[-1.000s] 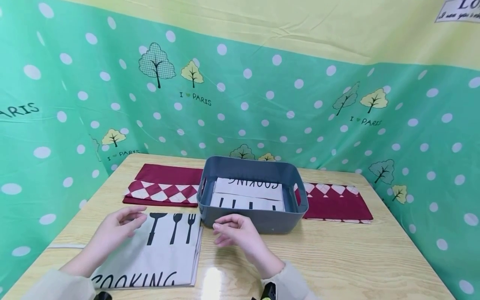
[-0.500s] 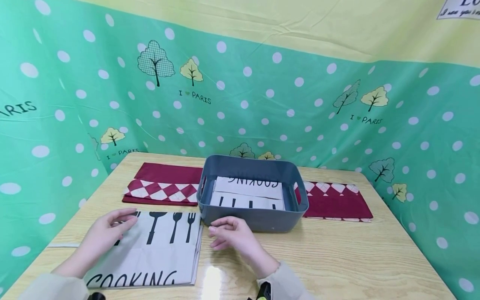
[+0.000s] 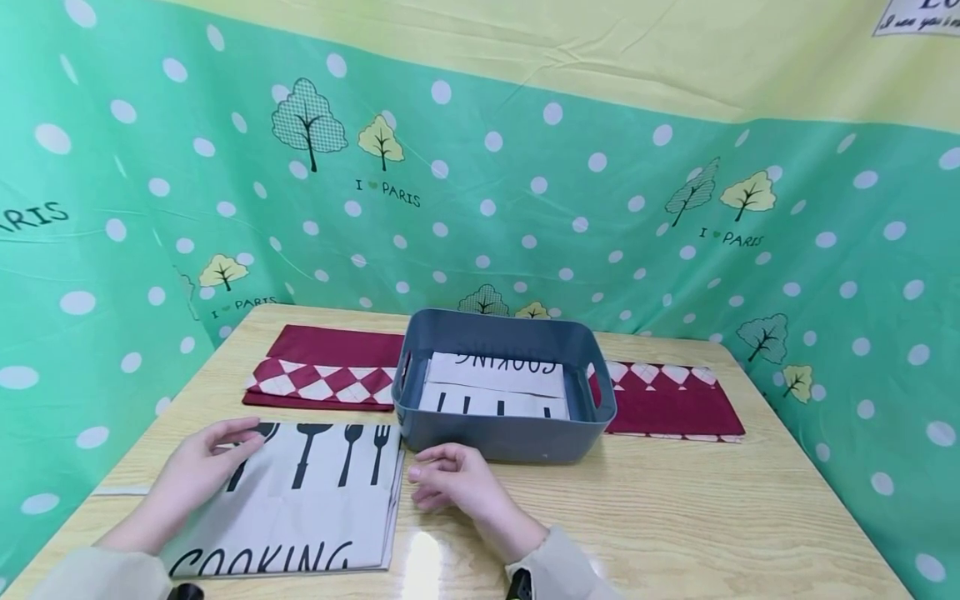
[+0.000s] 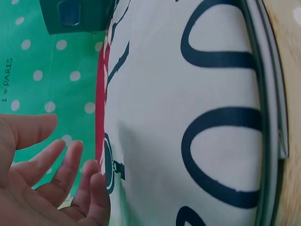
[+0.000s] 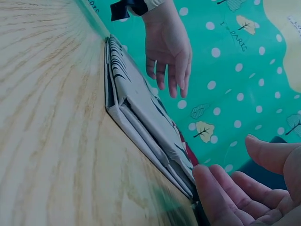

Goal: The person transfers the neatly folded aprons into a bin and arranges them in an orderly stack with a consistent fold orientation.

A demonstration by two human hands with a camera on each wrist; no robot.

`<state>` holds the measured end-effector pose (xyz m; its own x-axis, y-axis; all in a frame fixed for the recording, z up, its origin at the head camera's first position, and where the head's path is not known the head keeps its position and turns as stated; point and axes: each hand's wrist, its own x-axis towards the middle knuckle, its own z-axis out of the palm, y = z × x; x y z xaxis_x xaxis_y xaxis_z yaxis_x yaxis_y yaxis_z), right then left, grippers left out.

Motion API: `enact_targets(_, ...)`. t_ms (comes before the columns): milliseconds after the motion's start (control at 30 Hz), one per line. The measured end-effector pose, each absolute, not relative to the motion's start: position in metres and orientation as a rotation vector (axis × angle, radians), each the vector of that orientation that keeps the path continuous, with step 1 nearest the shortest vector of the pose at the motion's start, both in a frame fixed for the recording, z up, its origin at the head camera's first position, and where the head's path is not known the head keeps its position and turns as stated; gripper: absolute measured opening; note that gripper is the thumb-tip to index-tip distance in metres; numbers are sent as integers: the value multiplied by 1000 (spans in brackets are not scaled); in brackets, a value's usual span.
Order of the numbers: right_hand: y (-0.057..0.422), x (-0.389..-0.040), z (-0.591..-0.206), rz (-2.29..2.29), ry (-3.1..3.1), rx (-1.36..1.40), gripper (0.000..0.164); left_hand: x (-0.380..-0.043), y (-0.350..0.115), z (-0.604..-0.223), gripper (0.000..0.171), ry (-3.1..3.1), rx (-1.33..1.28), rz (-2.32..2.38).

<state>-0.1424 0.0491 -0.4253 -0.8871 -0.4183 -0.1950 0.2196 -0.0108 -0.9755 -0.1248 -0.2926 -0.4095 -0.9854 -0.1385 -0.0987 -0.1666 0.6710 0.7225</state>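
Observation:
A folded white cloth (image 3: 300, 517) printed with dark utensils and the word COOKING lies flat on the front left of the table. Over its left part hovers my left hand (image 3: 204, 462), fingers loosely bent and holding nothing; the left wrist view shows the same hand (image 4: 56, 183) apart from the fabric. My right hand (image 3: 457, 483) hangs just right of the cloth, in front of the grey basket (image 3: 495, 438), its fingers relaxed and without a grip. Layered folded edges of the cloth (image 5: 141, 117) face it in the right wrist view. Inside the basket rests a similar white cloth (image 3: 498, 375).
Behind the white cloth, a folded burgundy cloth (image 3: 337, 346) with a diamond band reaches to the basket's left side. Another burgundy cloth (image 3: 667, 408) lies to the basket's right. A green dotted curtain (image 3: 525, 208) surrounds the wooden table (image 3: 675, 517).
My left hand has drifted left and slightly down over the white cloth. The right hand has shifted a little left and lower, toward the cloth's right edge. Cloths and basket stay put.

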Motion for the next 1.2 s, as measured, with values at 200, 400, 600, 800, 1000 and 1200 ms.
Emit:
enact_targets(200, 46, -142, -430, -1923, 1861, -224, 39, -127, -299, -411, 64, 2844, -271, 1200)
enact_targets(400, 45, -138, -434, -1922, 1857, -209, 39, -128, -305, -413, 74, 2772, -343, 1193)
enact_targets(600, 43, -137, -435, -1922, 1848, -194, 39, -128, -313, -412, 80, 2711, -394, 1189)
enact_targets(800, 41, -136, -437, -1910, 1835, -177, 40, -130, -319, -410, 81, 2720, -414, 1154)
enact_targets(1000, 39, -136, -439, -1910, 1831, -171, 41, -131, -325, -408, 81, 2752, -428, 1081)
enact_targets(1200, 37, -134, -440, -1907, 1825, -152, 42, -131, -330, -411, 83, 2753, -412, 1046)
